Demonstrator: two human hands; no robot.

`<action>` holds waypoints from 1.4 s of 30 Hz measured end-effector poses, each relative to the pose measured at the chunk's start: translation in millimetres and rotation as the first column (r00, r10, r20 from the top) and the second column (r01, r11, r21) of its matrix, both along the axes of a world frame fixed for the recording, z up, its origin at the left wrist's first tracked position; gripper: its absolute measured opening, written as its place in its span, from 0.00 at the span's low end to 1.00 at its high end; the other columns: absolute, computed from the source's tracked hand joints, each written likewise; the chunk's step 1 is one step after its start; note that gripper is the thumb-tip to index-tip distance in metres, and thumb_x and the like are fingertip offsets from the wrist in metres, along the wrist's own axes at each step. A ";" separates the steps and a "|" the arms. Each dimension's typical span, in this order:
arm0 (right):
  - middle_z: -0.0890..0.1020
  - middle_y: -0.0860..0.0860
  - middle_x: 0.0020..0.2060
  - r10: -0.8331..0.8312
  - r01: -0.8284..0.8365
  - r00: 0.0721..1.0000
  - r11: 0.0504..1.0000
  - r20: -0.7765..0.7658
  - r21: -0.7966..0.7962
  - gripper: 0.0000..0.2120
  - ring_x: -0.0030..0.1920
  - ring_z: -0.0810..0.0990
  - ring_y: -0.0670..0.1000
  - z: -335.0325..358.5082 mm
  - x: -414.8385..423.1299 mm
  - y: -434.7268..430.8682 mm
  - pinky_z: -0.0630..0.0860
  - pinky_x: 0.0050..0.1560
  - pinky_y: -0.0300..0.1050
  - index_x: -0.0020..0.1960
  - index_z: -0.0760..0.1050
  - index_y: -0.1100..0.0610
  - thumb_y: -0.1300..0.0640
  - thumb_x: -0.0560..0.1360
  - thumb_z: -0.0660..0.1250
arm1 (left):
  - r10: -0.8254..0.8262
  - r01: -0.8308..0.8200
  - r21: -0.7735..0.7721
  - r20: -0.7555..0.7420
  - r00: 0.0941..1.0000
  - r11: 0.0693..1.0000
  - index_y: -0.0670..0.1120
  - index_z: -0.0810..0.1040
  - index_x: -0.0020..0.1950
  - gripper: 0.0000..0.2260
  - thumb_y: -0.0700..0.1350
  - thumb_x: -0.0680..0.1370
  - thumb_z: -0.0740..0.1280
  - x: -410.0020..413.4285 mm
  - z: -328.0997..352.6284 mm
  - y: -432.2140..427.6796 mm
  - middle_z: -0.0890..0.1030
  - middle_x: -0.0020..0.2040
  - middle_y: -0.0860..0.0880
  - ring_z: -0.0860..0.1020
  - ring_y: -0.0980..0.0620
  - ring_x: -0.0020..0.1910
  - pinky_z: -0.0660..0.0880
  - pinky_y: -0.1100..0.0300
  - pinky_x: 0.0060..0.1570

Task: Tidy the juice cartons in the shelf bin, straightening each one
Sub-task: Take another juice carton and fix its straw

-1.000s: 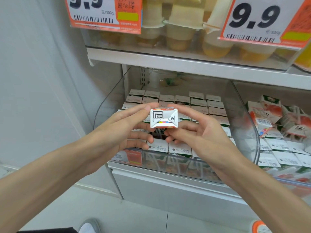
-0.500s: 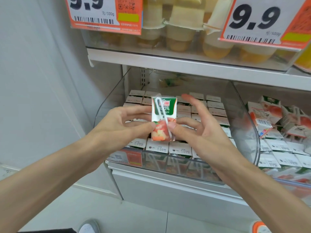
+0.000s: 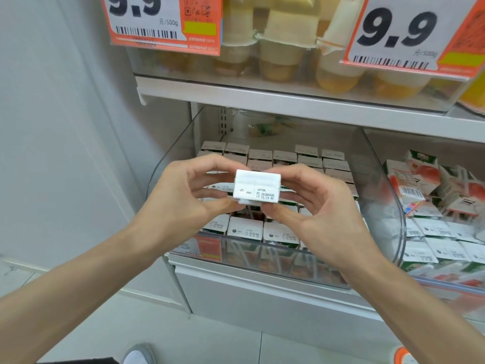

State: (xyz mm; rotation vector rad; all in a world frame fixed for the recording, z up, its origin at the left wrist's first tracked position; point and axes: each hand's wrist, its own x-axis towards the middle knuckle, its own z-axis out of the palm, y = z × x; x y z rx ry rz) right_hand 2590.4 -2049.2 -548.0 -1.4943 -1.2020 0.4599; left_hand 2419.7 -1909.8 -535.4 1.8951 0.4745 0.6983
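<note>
Pinching one juice carton at both ends between left hand and right hand. Held date-stamped top toward camera, above the clear bin.

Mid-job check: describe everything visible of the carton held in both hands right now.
The held carton is a small white paperboard box. It is held level with one white end face toward the camera, showing a dark printed date code and a folded seam along its upper edge. Its other faces are hidden. The left hand pinches its left end and the right hand its right end, holding it over the front rows in the clear bin.
</note>
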 end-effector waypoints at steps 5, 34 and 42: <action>0.86 0.38 0.58 0.006 -0.006 1.000 1.000 0.017 -0.009 0.19 0.64 0.82 0.43 0.4 -1.1 0.8 0.78 0.67 0.48 0.63 0.82 0.47 0.62 0.76 0.78 | 0.002 -0.002 -0.017 0.008 1.000 1.000 0.52 0.85 0.57 0.16 0.40 0.71 0.79 0.6 -0.5 0.6 0.88 0.56 0.58 0.85 0.57 0.59 0.82 0.61 0.59; 0.87 0.42 0.55 -0.012 0.008 0.998 0.997 0.056 0.072 0.20 0.56 0.86 0.48 2.7 -0.3 -0.7 0.82 0.58 0.45 0.62 0.83 0.50 0.64 0.73 0.80 | 0.128 -0.150 0.487 0.078 0.989 0.861 0.45 0.84 0.55 0.13 0.41 0.72 0.80 -1.9 -7.0 4.1 0.84 0.56 0.60 0.82 0.58 0.61 0.77 0.62 0.62; 0.88 0.41 0.54 -0.045 0.038 0.998 0.988 0.045 0.147 0.20 0.55 0.87 0.48 6.0 -1.7 -3.5 0.82 0.54 0.41 0.57 0.83 0.49 0.63 0.70 0.82 | 0.047 -0.185 0.688 0.214 0.976 0.701 0.41 0.83 0.54 0.09 0.44 0.77 0.73 -1.2 -7.3 5.5 0.82 0.59 0.53 0.81 0.49 0.61 0.81 0.49 0.55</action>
